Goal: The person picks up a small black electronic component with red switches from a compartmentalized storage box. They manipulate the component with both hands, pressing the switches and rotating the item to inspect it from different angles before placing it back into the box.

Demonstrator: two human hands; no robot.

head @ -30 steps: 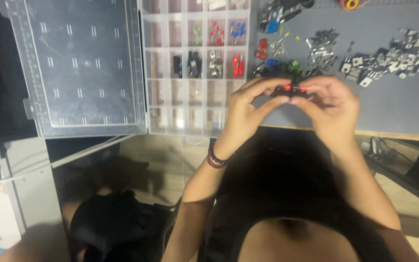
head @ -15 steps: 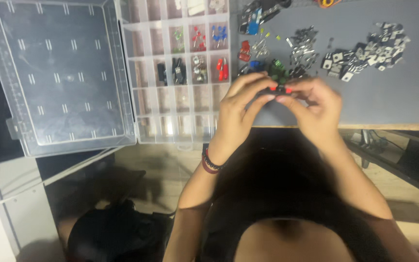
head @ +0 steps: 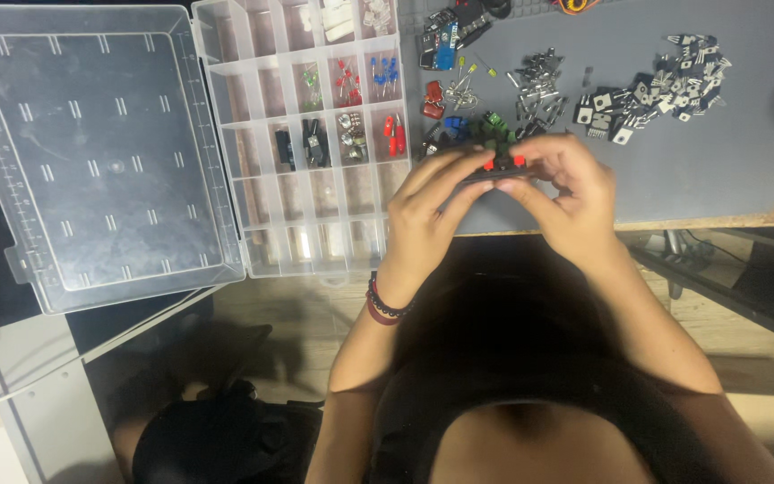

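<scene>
View from above of a person seated at a grey worktop (head: pixel 700 179). At the far left, the clear lid (head: pixel 100 152) of a plastic organiser box (head: pixel 315 233) lies swung open past the worktop's left edge. Beside it sits the divided tray; its middle compartments hold small red, green and blue lights and dark parts, while the near rows look empty.

Just right of the tray, near the worktop's front edge, both hands meet. The left hand (head: pixel 427 202), with a dark beaded bracelet (head: pixel 385 307) on its wrist, and the right hand (head: pixel 571 197) are pinched together on one small dark component with red tabs (head: pixel 499 168), held just above the front edge. Fingertips from each side clamp its ends.

Behind the hands lies a loose scatter of green, blue and red parts (head: pixel 472 130), then a heap of metal pins (head: pixel 535 81). Toward the back right corner is a pile of black, silver-backed components (head: pixel 651 90).

Holding such a small part probably goes best with light, even fingertip pressure, kept low over the surface so a slip does not send it off the edge.
</scene>
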